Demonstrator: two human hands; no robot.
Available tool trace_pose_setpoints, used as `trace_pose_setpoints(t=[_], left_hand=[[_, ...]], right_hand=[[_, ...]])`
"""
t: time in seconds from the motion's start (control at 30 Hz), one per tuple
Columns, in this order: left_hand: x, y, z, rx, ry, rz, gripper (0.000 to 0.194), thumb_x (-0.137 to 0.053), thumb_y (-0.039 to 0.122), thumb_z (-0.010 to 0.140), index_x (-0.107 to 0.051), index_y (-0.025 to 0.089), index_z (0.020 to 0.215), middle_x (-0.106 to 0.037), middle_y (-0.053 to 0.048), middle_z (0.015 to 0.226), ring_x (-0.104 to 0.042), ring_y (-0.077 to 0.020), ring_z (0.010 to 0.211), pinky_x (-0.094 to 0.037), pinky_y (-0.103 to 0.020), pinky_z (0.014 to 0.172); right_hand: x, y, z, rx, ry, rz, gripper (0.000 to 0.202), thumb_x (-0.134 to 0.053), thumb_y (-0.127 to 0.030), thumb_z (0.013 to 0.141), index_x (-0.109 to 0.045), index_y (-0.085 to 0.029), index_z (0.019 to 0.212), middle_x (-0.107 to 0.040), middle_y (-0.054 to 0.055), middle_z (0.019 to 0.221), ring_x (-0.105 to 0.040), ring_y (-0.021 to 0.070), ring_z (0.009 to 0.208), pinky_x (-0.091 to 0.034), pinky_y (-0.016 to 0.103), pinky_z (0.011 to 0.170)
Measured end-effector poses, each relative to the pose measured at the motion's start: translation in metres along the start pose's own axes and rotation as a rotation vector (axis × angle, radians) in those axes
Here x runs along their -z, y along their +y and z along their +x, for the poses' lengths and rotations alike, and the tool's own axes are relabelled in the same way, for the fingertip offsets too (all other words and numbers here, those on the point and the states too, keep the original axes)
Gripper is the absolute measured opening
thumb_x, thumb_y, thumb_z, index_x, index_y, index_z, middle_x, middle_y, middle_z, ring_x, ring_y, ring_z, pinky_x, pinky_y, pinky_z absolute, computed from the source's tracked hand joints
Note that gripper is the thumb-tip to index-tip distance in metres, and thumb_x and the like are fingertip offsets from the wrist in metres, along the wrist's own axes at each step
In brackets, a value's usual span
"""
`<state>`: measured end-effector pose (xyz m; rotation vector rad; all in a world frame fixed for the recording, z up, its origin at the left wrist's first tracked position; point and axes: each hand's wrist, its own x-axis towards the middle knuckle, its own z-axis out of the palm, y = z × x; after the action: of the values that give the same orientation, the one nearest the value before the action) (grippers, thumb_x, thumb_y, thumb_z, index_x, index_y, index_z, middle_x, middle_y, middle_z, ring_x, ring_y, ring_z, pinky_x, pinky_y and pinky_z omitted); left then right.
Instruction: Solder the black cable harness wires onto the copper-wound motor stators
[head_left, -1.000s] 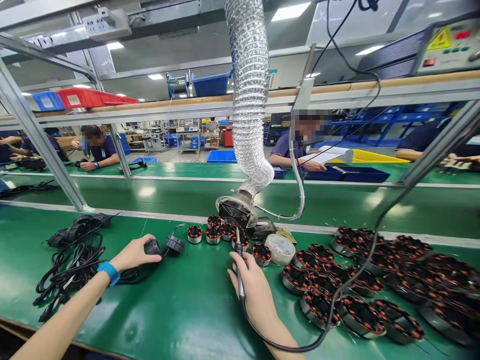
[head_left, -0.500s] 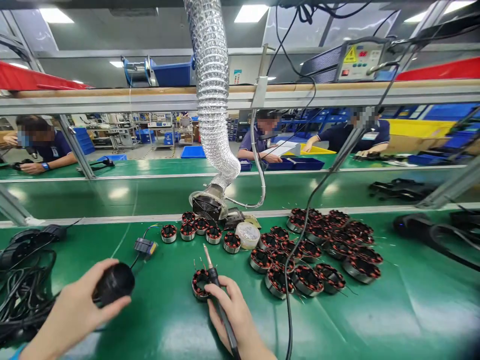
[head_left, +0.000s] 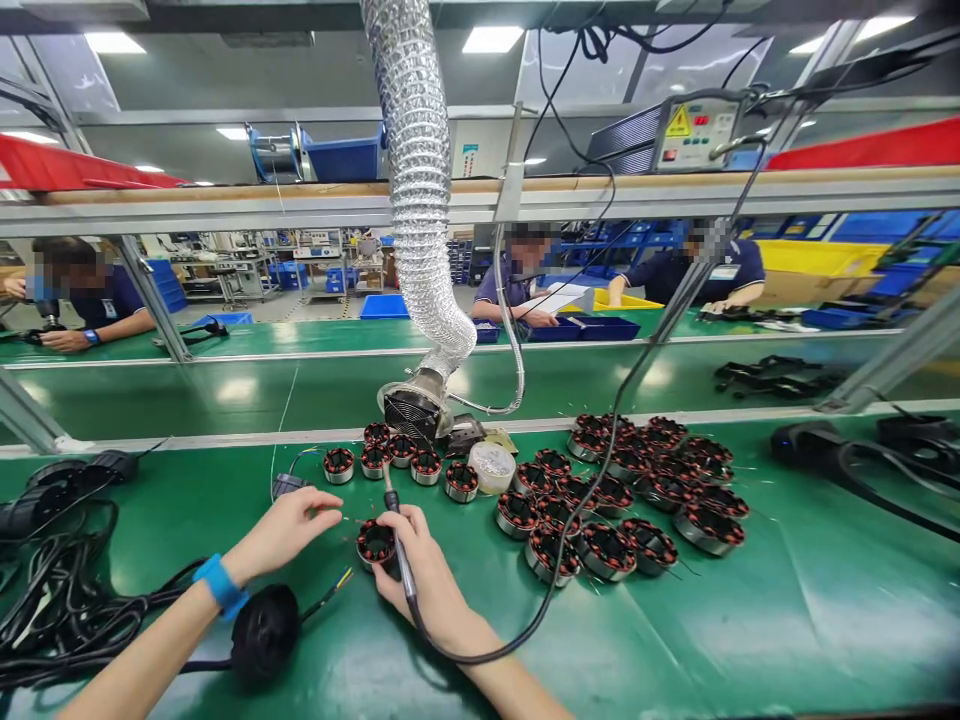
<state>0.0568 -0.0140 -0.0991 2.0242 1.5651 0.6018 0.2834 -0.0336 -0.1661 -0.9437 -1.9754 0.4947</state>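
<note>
My right hand (head_left: 420, 565) grips a soldering iron (head_left: 398, 535), its tip pointing away from me. Beside those fingers sits a motor stator (head_left: 374, 546) with dark reddish windings, its thumb side touching the ring. My left hand (head_left: 296, 530) reaches in from the left with thumb and forefinger apart, close to the stator and holding nothing that I can see. Below the left wrist lies a black round housing (head_left: 264, 635) with a cable ending in coloured wires (head_left: 337, 585). A small dark connector block (head_left: 288, 485) is partly hidden behind the left hand.
Several stators (head_left: 607, 550) are grouped at right, and more stand in a row (head_left: 426, 466) below the fume extractor hood (head_left: 414, 410). A solder spool (head_left: 493, 467) is beside them. Black cables (head_left: 45, 610) pile up at left. The iron's cord (head_left: 559, 560) loops past my right forearm. Co-workers sit opposite.
My left hand has let go of the black housing, which now rests on the table, and moved right toward the stator. My right hand, iron and stator have shifted slightly left.
</note>
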Motion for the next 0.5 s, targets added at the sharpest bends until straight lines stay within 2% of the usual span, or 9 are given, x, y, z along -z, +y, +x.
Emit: trace_pose_setpoints(t=[0.1, 0.2, 0.27, 0.37, 0.5], left_hand=[[-0.015, 0.003, 0.018, -0.027, -0.065, 0.105, 0.038, -0.046, 0.046, 0.085, -0.071, 0.017, 0.087, -0.067, -0.006, 0.084, -0.056, -0.0199, 0.076, -0.040, -0.028, 0.068], [-0.020, 0.004, 0.021, -0.030, -0.143, 0.169, 0.040, -0.040, 0.045, 0.087, -0.063, 0.017, 0.069, -0.061, -0.003, 0.068, -0.052, -0.0178, 0.066, -0.034, -0.027, 0.061], [-0.019, 0.003, 0.018, -0.027, -0.164, 0.154, 0.041, -0.038, 0.047, 0.087, -0.060, 0.018, 0.069, -0.060, -0.002, 0.069, -0.051, -0.0177, 0.067, -0.035, -0.026, 0.062], [-0.016, 0.000, 0.018, -0.024, -0.211, 0.048, 0.042, -0.040, 0.054, 0.084, -0.057, 0.018, 0.069, -0.059, -0.002, 0.072, -0.051, -0.0185, 0.071, -0.037, -0.026, 0.066], [-0.023, -0.005, 0.028, 0.044, -0.290, -0.136, 0.053, -0.042, 0.068, 0.079, -0.057, 0.017, 0.068, -0.048, 0.001, 0.061, -0.041, -0.0152, 0.061, -0.031, -0.025, 0.058]], right_hand=[[0.001, 0.001, 0.011, 0.039, -0.067, 0.028, 0.059, -0.064, -0.005, 0.067, -0.048, -0.025, 0.120, -0.047, 0.004, 0.113, -0.060, 0.0168, 0.089, -0.052, 0.030, 0.082], [0.001, 0.003, 0.015, 0.031, -0.100, -0.017, 0.060, -0.076, -0.016, 0.065, -0.050, -0.025, 0.118, -0.047, 0.005, 0.112, -0.056, 0.0215, 0.097, -0.049, 0.035, 0.086], [0.001, 0.006, 0.016, 0.044, -0.121, 0.004, 0.060, -0.079, -0.021, 0.066, -0.051, -0.025, 0.118, -0.048, 0.005, 0.110, -0.055, 0.0209, 0.097, -0.048, 0.033, 0.086], [0.000, 0.012, 0.018, 0.091, -0.140, 0.039, 0.062, -0.080, -0.020, 0.065, -0.052, -0.025, 0.120, -0.049, 0.003, 0.108, -0.055, 0.0183, 0.094, -0.048, 0.028, 0.083], [-0.005, 0.022, 0.020, 0.151, -0.163, 0.047, 0.062, -0.079, -0.022, 0.064, -0.053, -0.028, 0.120, -0.050, 0.002, 0.109, -0.057, 0.0167, 0.092, -0.048, 0.025, 0.084]])
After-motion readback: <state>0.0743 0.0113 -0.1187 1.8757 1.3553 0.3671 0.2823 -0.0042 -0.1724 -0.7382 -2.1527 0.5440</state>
